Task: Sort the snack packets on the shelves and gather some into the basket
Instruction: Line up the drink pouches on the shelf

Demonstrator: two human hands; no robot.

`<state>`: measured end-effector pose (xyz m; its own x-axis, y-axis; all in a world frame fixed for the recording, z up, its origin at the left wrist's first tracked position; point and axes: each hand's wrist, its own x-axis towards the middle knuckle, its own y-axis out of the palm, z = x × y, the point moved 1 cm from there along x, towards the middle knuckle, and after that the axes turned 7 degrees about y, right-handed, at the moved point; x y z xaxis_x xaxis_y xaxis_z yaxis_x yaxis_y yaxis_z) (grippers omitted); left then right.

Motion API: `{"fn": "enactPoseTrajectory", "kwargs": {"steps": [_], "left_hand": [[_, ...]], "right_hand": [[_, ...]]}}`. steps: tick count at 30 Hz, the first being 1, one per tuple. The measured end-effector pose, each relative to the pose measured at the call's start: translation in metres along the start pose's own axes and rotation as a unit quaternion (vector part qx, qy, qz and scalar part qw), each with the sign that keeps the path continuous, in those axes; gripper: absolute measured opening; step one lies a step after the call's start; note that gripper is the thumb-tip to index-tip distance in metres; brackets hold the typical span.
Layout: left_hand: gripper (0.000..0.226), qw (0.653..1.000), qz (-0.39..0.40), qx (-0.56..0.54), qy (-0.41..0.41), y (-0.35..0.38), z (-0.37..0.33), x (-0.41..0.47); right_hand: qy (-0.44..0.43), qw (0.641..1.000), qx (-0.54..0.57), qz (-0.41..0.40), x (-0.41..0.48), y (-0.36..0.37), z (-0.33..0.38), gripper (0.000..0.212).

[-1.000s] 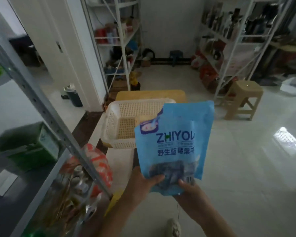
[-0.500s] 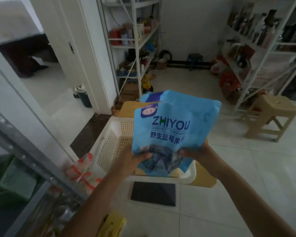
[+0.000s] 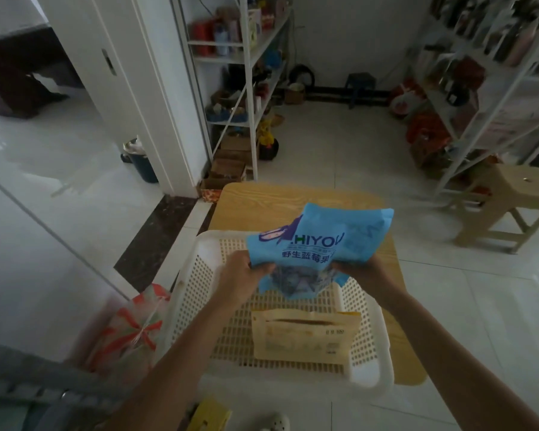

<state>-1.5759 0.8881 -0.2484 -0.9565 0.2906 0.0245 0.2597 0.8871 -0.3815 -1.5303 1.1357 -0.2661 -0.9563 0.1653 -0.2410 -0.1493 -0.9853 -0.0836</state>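
Both hands, left hand [image 3: 246, 270] and right hand [image 3: 363, 270], pinch the blue packet [image 3: 318, 244] with curled fingers above the basket [image 3: 367, 321]; next, lower it toward twelve o'clock of the tan packet [image 3: 305, 334] and release.

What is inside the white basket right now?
One tan packet lies flat inside the basket. The blue packet, held above by the left hand and right hand, hides the far floor.
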Motion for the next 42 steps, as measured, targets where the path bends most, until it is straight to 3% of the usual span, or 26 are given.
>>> {"fn": "enactPoseTrajectory", "kwargs": {"steps": [4,7,12,16,19,21,24,27,30,34,39,42], "left_hand": [[0.032,0.997,0.023,0.069,-0.014,0.004,0.021,0.024],[0.017,0.991,0.089,0.067,-0.068,0.013,0.039,0.023],[0.028,0.975,0.174,0.1,-0.092,0.021,0.057,0.002],[0.025,0.974,0.135,0.148,-0.104,0.023,0.04,-0.004],[0.027,0.968,0.104,0.215,-0.078,0.018,0.034,-0.014],[0.036,0.936,0.081,0.338,-0.051,0.012,0.035,-0.033],[0.056,0.87,0.017,0.488,-0.067,0.004,0.034,-0.082],[0.074,0.84,-0.013,0.527,-0.127,0.001,0.039,-0.152],[0.096,0.821,-0.058,0.534,-0.191,-0.005,0.05,-0.238],[0.065,0.762,-0.113,0.557,-0.311,-0.022,0.029,-0.366],[0.068,0.725,-0.208,0.522,-0.398,-0.031,0.004,-0.525],[0.069,0.703,-0.237,0.498,-0.449,-0.026,-0.048,-0.605]], "right_hand": [[0.009,0.998,-0.05,-0.033,0.019,-0.001,-0.014,0.031],[0.08,0.989,-0.124,-0.01,0.022,-0.007,-0.047,0.025],[0.178,0.973,-0.147,0.028,0.017,-0.011,-0.078,0.018],[0.16,0.964,-0.205,0.06,0.014,-0.018,-0.073,0.015],[0.094,0.962,-0.244,0.075,0.005,-0.021,-0.056,0.03],[0.027,0.953,-0.295,0.059,-0.005,-0.022,-0.041,0.043],[-0.129,0.9,-0.415,-0.013,-0.031,-0.02,-0.023,0.065],[-0.274,0.849,-0.449,-0.054,-0.068,-0.006,-0.014,0.071],[-0.353,0.81,-0.466,0.04,-0.113,0.028,-0.01,0.07],[-0.424,0.739,-0.487,0.193,-0.173,0.101,-0.021,0.065],[-0.488,0.642,-0.511,0.298,-0.274,0.193,-0.029,0.08],[-0.526,0.6,-0.494,0.346,-0.337,0.251,-0.039,0.066]]}}
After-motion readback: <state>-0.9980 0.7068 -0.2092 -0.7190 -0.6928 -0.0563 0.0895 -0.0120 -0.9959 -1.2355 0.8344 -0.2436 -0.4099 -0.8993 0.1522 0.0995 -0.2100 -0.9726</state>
